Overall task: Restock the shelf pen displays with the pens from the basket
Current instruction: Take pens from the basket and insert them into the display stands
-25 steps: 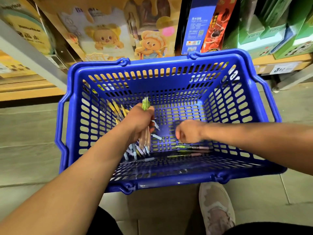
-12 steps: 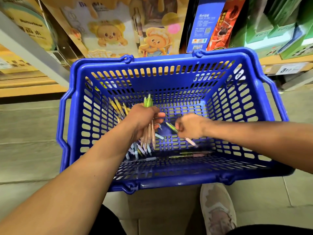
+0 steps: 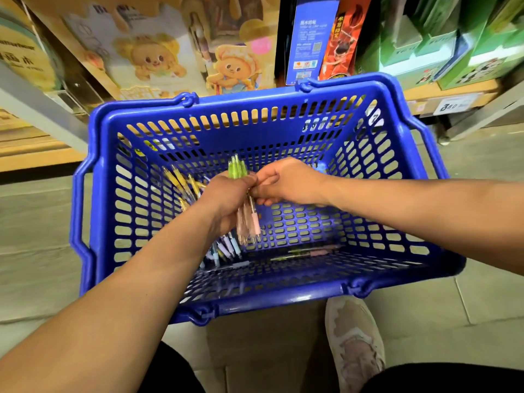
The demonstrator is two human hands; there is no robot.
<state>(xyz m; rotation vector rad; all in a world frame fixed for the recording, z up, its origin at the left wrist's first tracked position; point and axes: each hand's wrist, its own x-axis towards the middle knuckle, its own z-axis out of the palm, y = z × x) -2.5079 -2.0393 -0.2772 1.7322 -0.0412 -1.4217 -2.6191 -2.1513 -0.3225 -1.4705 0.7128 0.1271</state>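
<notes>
Two bare forearms stretched out over a blue basket [image 3: 283,303] that stood on the floor tiles [image 3: 425,307], with a pale, scuffed shoe [image 3: 354,344] just in front of its near rim. On the basket's slotted bottom lay loose pens [image 3: 226,248], lilac and pale blue ones under the left wrist and a couple more further right. Above them the left hand [image 3: 226,202] had its fingers curled round a bundle of pens [image 3: 249,219], pink barrels pointing down and green tops sticking up out of the fist. The right hand [image 3: 289,182] met it from the side, thumb and fingertips pinched narrow against the same bundle. Yellow pens [image 3: 181,180] leaned against the basket's left wall beyond the hands. Past the far rim stood the shelf [image 3: 425,92], with cartoon-bear boxes [image 3: 153,58] on the left, green boxes [image 3: 453,46] on the right and a price tag [image 3: 453,104] on its edge.
</notes>
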